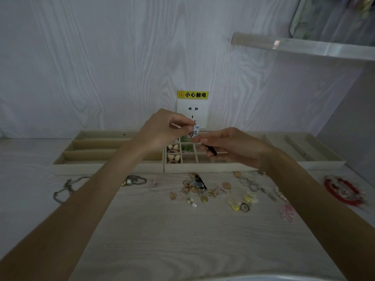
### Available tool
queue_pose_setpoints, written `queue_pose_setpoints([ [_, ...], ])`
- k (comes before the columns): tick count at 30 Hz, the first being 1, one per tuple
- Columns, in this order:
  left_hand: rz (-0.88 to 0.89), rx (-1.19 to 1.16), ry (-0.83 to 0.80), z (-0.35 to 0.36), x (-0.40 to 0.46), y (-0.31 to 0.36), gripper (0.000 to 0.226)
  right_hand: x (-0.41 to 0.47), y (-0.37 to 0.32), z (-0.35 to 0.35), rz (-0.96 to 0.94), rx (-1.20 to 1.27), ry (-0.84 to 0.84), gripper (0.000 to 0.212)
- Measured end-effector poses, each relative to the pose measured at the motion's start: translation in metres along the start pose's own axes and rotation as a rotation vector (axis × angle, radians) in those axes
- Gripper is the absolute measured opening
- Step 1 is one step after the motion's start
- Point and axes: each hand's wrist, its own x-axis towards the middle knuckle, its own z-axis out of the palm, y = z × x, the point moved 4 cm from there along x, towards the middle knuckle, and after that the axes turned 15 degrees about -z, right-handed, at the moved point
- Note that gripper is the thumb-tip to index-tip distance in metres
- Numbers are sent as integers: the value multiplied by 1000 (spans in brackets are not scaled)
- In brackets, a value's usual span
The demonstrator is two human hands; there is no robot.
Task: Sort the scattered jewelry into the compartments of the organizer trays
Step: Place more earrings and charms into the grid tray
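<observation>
My left hand (162,128) pinches a small round white-and-blue patterned piece (195,131) above the gridded middle tray (203,168). My right hand (229,147) is just to its right, fingers curled round a small dark piece (212,151), with a fingertip touching the round piece. Some cells of the grid hold cream heart-shaped pieces (173,147), pink rings and green items (185,148). Scattered jewelry lies on the table in front of the trays: gold earrings (192,189), a pearl (194,205), yellow flower pieces (235,203) and silver rings (248,183).
A long-slot tray (101,157) stands left of the grid, another tray (316,151) to the right. A chain necklace (65,189) lies at left, a red bracelet (343,191) and pink flower (287,212) at right. A wall socket (191,112) sits behind; a clear shelf (304,46) juts out upper right.
</observation>
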Motion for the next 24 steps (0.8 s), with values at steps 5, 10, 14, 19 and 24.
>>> queue_pose_setpoints([
  [5,-80,1,-28,6,2,-18,9,10,-2,-10,-19,-172,133,20],
  [10,-172,12,-112,17,4,-31,7,25,-1,-6,-14,-334,162,17],
  [14,-200,75,-149,24,5,-36,17,30,0,-2,13,-500,76,24],
  [19,-174,142,-131,27,4,-36,16,33,-2,-1,36,-596,4,30],
  [24,-156,205,-113,25,4,-36,17,38,0,2,87,-644,-62,22],
])
